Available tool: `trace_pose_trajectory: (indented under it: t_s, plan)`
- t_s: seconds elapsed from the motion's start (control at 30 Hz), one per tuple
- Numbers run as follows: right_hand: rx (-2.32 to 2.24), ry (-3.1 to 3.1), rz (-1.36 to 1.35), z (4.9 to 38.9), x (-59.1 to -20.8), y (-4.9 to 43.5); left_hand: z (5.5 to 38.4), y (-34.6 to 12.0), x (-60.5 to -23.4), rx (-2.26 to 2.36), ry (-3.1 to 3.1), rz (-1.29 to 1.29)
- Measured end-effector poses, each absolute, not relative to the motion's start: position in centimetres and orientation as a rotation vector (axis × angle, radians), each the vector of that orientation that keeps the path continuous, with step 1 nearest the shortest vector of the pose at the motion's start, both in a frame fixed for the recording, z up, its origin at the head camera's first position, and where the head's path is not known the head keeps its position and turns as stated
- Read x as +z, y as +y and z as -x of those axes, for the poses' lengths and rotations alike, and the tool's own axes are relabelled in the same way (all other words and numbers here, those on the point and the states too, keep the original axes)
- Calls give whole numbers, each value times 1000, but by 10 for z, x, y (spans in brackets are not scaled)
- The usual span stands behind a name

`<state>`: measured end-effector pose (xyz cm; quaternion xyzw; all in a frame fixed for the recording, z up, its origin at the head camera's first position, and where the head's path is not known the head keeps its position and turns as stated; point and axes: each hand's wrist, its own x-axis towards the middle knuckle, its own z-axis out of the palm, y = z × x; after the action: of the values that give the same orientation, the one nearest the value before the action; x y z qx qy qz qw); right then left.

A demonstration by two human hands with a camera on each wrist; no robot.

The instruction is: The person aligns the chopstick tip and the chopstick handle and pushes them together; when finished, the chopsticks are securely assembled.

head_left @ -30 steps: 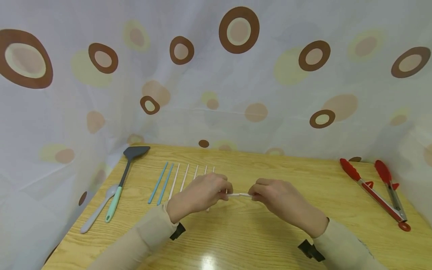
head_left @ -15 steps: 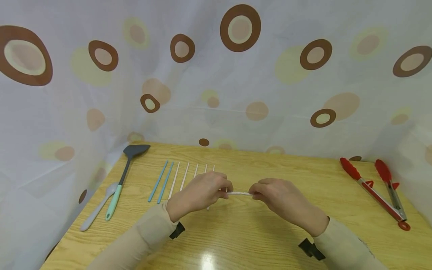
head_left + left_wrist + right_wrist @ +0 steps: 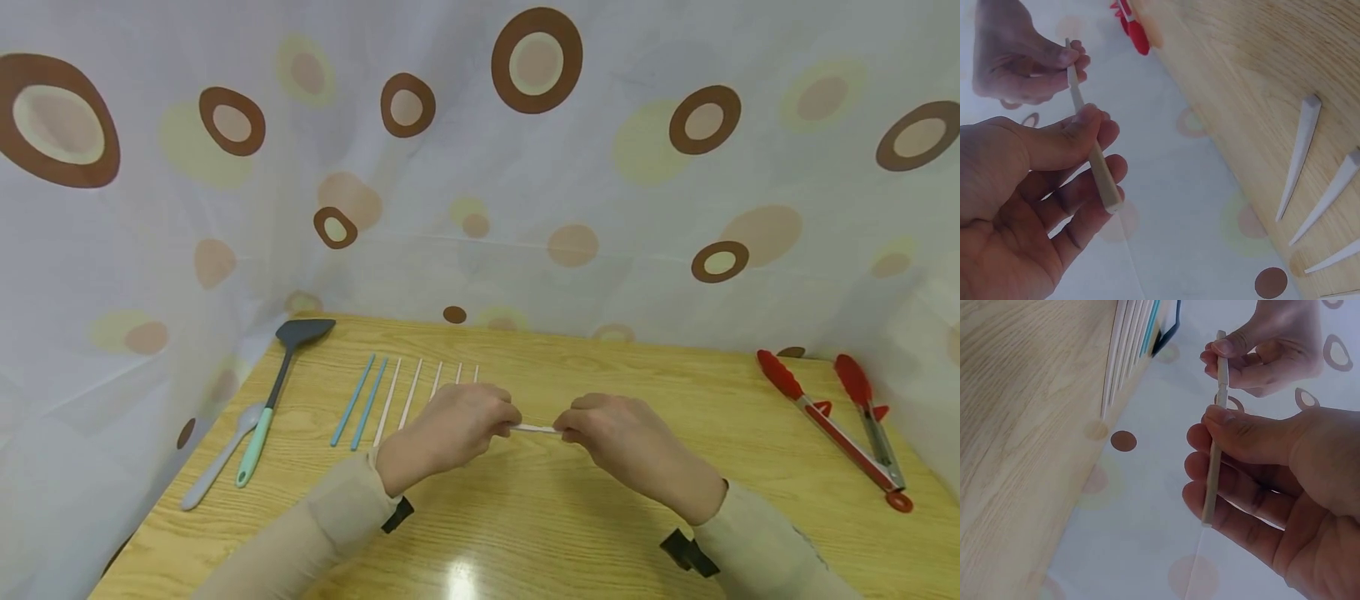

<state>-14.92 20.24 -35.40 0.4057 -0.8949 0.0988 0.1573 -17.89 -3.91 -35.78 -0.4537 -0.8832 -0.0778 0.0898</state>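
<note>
A pale chopstick (image 3: 536,428) stretches sideways between both hands above the table. Its outline has a notch or break near the middle in the wrist views; I cannot tell whether the two parts are still joined. The left hand (image 3: 456,423) pinches one part between thumb and fingers, with the thick square end (image 3: 1105,184) of the chopstick lying along its fingers. The right hand (image 3: 626,446) pinches the other part, its end (image 3: 1212,487) resting across the curled fingers. Several white chopsticks (image 3: 387,400) lie in a row behind the left hand, which partly covers them. Two blue chopsticks (image 3: 352,400) lie left of these.
At the table's left, a dark turner (image 3: 277,387) with a mint handle lies beside a grey spoon (image 3: 223,457). Red-tipped tongs (image 3: 832,433) lie spread at the right. A spotted curtain (image 3: 480,167) hangs behind the wooden table (image 3: 480,533).
One second ago the chopstick showed a slight bend and step at its middle; now it looks nearly straight. Both hands keep their grip and barely move. The head view shifts slightly.
</note>
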Motion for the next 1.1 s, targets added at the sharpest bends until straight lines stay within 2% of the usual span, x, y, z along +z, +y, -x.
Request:
trace_pose_trajectory:
  t_s: [1.1]
  plan:
    - [250, -2463, -1220, 155, -367, 201, 180, -25, -380, -268, -2446, 1338]
